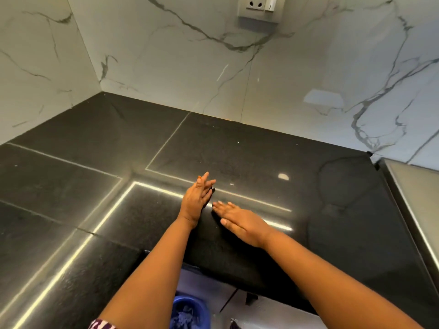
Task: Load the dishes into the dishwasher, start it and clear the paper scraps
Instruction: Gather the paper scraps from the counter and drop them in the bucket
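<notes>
Two hands are hovering low over the black countertop (95, 186). The left hand (196, 200) is standing on edge, fingers straight and together. The right hand (240, 223) is lying palm down just beside it, fingers extended. Neither is gripping anything visible, and contact with the surface cannot be confirmed. At least two pale specks (238, 142) are lying near the back wall, too small to identify. One blue bin (202, 307), partly hidden below the counter edge, is holding what appear to be crumpled paper scraps (185, 317). One steel edge (415, 198) is running out of frame at right.
</notes>
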